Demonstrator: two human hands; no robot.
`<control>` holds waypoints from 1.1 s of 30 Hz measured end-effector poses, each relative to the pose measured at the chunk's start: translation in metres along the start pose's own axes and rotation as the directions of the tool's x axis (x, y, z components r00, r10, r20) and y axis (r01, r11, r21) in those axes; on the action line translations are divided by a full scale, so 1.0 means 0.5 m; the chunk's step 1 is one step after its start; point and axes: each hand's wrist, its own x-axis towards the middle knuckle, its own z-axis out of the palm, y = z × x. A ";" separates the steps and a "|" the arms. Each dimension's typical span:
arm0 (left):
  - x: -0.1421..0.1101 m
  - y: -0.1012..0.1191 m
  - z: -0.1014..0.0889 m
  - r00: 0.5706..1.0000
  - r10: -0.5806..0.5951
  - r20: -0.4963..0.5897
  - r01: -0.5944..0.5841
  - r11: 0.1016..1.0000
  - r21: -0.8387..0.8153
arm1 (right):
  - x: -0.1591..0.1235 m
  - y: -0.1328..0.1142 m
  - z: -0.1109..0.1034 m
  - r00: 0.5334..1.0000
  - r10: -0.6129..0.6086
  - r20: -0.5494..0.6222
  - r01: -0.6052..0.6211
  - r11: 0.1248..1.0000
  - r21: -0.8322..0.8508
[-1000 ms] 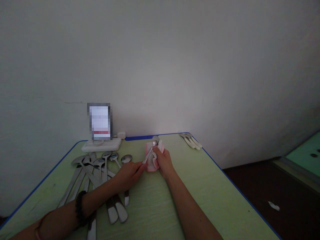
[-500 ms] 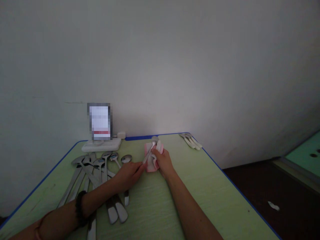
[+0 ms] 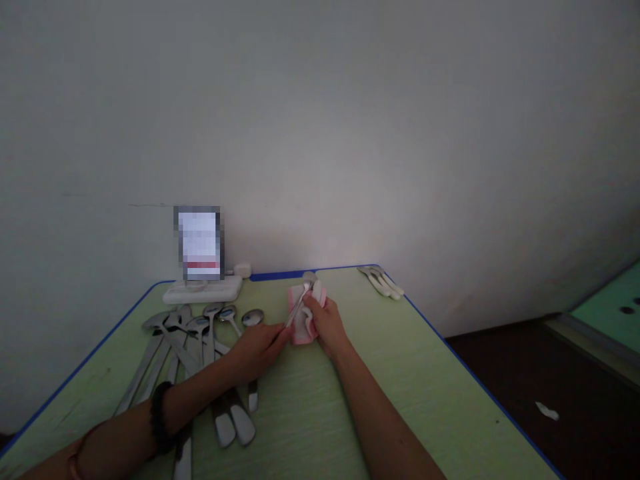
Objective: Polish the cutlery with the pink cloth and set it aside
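Note:
My left hand [image 3: 257, 348] is closed round the handle of a metal spoon [image 3: 299, 304], whose bowl points away toward the wall. My right hand [image 3: 324, 323] grips a pink and white cloth [image 3: 302, 328] that is wrapped against the spoon's shaft. Both hands meet near the middle of the green table [image 3: 400, 400]. The spoon's bowl pokes out just above the cloth.
Several spoons with white handles [image 3: 200, 347] lie spread on the table's left side. A few more utensils [image 3: 383, 283] lie at the far right corner. A white stand with a blurred screen [image 3: 200, 267] sits at the back by the wall. Dark floor lies to the right.
The spoon and cloth shifted very slightly; the hands stay almost where they were.

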 end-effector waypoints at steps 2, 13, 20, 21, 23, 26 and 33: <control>0.000 -0.002 0.002 1.000 0.007 0.004 -0.007 1.000 -0.004 | 0.001 0.000 0.000 1.000 -0.002 0.003 0.002 1.000 -0.002; 0.000 -0.001 -0.001 1.000 -0.016 0.015 0.016 1.000 0.003 | 0.003 0.004 0.000 1.000 -0.002 -0.009 0.002 1.000 0.001; 0.000 0.000 -0.001 1.000 -0.013 0.015 0.013 1.000 0.004 | 0.008 0.011 -0.001 1.000 0.009 -0.013 -0.008 1.000 0.025; 0.000 0.001 -0.002 1.000 -0.015 0.018 0.015 1.000 0.006 | 0.008 0.011 -0.001 1.000 0.007 -0.012 -0.007 1.000 0.025; 0.000 0.002 -0.002 0.999 -0.019 0.025 0.019 1.000 0.009 | 0.009 0.012 -0.001 1.000 0.009 -0.009 -0.009 1.000 0.023; 0.000 0.001 -0.002 1.000 -0.017 0.023 0.017 1.000 0.009 | 0.007 0.010 0.001 1.000 0.004 -0.025 -0.003 1.000 0.025; 0.000 0.002 -0.003 0.999 -0.027 0.035 0.028 1.000 -0.011 | 0.001 0.003 0.003 0.994 -0.076 -0.082 0.068 0.993 -0.096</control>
